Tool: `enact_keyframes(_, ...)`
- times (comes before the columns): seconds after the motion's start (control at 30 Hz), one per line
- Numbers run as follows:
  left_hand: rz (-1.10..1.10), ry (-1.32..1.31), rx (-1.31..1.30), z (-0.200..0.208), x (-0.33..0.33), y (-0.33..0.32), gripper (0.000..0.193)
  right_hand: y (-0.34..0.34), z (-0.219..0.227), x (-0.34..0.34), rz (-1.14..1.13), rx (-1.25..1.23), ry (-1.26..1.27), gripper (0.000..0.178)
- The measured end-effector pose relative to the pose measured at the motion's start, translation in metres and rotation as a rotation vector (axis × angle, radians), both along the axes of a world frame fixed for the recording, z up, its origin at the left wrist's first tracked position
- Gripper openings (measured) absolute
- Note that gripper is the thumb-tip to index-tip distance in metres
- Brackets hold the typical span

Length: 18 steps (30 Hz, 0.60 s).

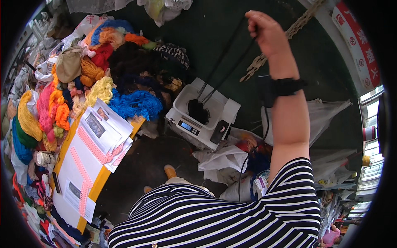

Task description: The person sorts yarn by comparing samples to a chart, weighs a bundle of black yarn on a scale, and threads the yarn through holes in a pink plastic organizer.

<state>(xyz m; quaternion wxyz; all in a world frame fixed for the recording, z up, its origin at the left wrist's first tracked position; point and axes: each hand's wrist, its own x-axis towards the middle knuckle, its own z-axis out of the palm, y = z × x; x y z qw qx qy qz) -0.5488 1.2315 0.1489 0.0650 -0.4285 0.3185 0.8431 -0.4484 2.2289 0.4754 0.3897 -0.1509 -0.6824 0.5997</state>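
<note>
Right hand [264, 31] raised high, fingers pinched tight on the dark strands of yarn [225, 62], we judge we are lowering the black yarn bundle [198, 111] into the white tray of the digital scale [202, 115], needing a slow release next

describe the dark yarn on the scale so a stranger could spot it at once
Start at the white weighing scale on the dark green floor, right of the heap of coloured yarn. In its tray lies a black yarn bundle, strands rising to the raised right hand; it alone is on the scale.
</note>
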Motion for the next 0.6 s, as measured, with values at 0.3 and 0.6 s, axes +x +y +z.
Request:
enact_keyframes(0.3, 0.002, -0.081, -0.140, 0.033, 0.005, 0.022, 0.022, 0.014, -0.166, -0.006, 0.034, -0.111, -0.335, 0.014)
enact_keyframes(0.6, 0.003, -0.190, -0.280, 0.033, -0.004, 0.076, 0.022, 0.026, -0.454, 0.025, -0.245, 0.361, -0.845, 0.021)
